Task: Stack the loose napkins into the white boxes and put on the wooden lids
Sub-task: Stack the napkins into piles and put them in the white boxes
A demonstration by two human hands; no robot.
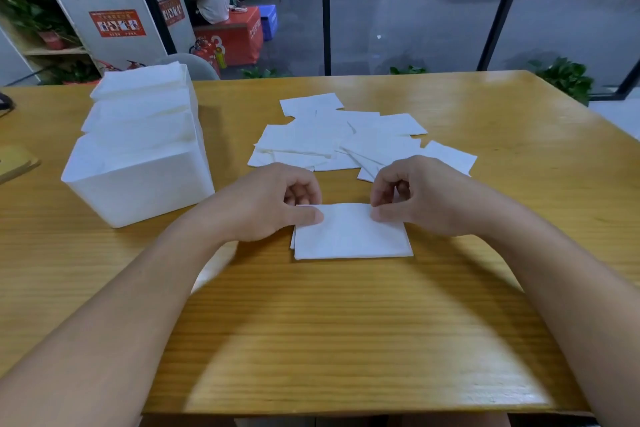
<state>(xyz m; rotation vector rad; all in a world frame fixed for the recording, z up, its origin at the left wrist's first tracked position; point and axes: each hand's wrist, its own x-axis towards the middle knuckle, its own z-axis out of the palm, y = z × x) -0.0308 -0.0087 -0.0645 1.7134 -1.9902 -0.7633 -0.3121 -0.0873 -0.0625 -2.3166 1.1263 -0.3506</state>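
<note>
Small stack of white square paper napkins [351, 234] at frame centre on wooden surface [346, 322]. Left hand [268, 203] and right hand [419, 198] fingers pinch its far corners. Loose napkins [346, 139] just beyond; white boxes [138, 149] left, filled.

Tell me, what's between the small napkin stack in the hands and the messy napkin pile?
Only bare wooden table, seen in the head view, separates the small napkin stack from the messy napkin pile.
</note>
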